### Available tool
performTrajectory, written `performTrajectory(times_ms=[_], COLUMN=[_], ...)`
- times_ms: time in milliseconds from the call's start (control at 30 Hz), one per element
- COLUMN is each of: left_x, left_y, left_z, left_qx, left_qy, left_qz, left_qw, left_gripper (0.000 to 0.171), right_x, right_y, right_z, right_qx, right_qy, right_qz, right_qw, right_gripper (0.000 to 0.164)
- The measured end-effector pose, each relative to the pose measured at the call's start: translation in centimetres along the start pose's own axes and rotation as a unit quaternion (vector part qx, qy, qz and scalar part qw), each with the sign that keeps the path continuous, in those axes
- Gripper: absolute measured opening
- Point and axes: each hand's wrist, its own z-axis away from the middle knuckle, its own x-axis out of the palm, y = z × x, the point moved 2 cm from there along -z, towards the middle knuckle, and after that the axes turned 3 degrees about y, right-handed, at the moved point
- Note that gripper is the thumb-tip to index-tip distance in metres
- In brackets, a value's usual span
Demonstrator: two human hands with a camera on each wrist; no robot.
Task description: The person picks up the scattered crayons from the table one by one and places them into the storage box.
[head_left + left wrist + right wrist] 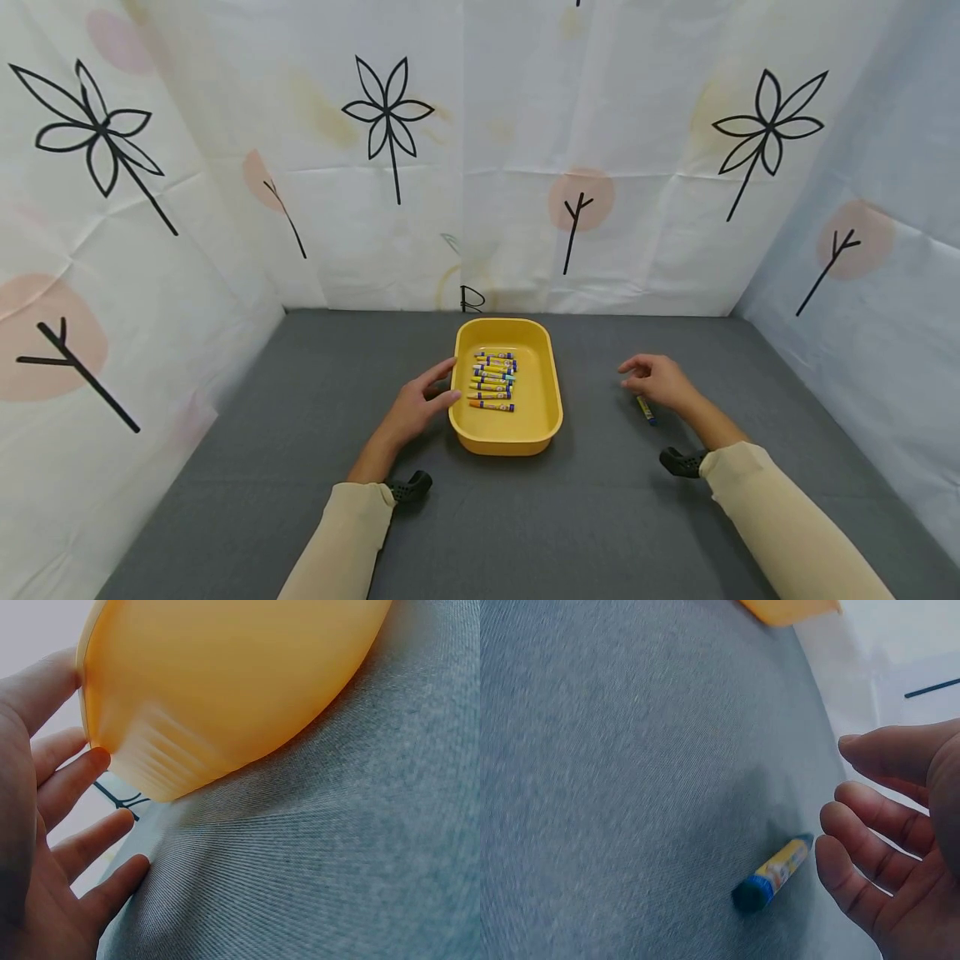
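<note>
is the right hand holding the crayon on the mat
No, the right hand hovers open beside the crayon, which lies alone on the grey mat with a gap to the fingers.

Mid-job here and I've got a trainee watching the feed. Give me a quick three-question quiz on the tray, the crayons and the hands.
1. True or false: the right hand is gripping the loose crayon.
2. Which hand touches the yellow tray? A) left hand B) right hand C) neither
3. Fill in: the loose crayon lies on the grey ____, outside the tray.

Key
1. False: the crayon lies on the surface beside the open fingers, untouched.
2. A: its fingertips rest against the tray's outer wall.
3. Mat. The other crayons lie in a row inside the tray.
</note>
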Motion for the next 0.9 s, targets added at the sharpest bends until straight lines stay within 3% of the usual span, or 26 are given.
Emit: performTrajectory(times_ms=[567, 900], left_x=[0.0, 0.0], left_y=[0.2, 0.1], left_z=[0.0, 0.0], left_qx=[-0.005, -0.003], left_qy=[-0.001, -0.003], left_qz=[-0.006, -0.001], left_qw=[1.0000, 1.0000], left_gripper=[0.059, 0.060], right_x=[-0.4, -0.4], right_y=[2.5, 2.3], right_z=[0.9, 0.8], right_qx=[0.049, 0.096], right_qy=[-0.014, -0.043], right_qz=[0.033, 0.056], right_qw=[0.998, 0.993], right_gripper=[0.032, 0.040])
